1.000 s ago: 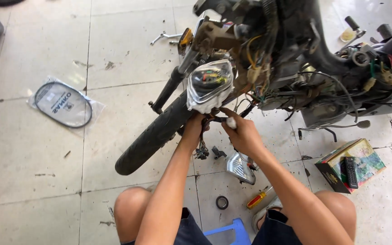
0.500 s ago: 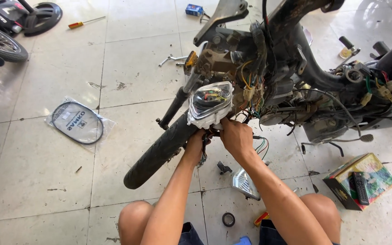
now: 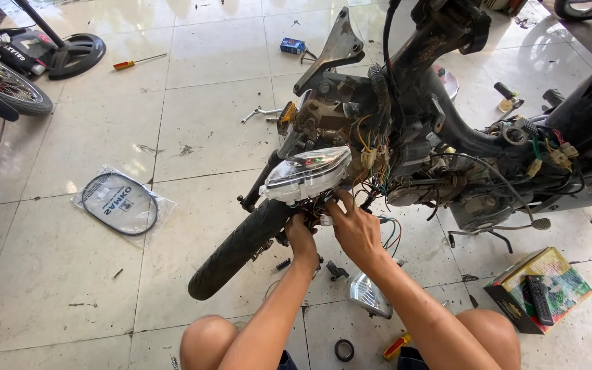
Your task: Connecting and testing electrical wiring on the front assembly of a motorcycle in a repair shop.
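Observation:
A stripped motorcycle (image 3: 447, 130) stands in front of me with its front wheel (image 3: 241, 248) pointing toward the lower left. Its clear instrument cluster (image 3: 304, 175) hangs loose below the steering head. My left hand (image 3: 301, 238) and my right hand (image 3: 352, 225) are both tucked under the cluster, fingers closed on the bundle of coloured wires and connectors (image 3: 323, 214) there. The fingertips are partly hidden by the cluster. My bare knees show at the bottom edge.
On the tiled floor lie a headlight reflector (image 3: 369, 294), a tape roll (image 3: 344, 350), a yellow-handled screwdriver (image 3: 397, 347), a green box (image 3: 541, 289), a bagged cable (image 3: 119, 203), wrenches (image 3: 262, 113), a small blue box (image 3: 292, 46) and another screwdriver (image 3: 138, 62). A second wheel (image 3: 1, 85) is at left.
My view has tilted up and drawn closer, so more of the far floor and frame shows. Both hands have stayed under the cluster at the wiring.

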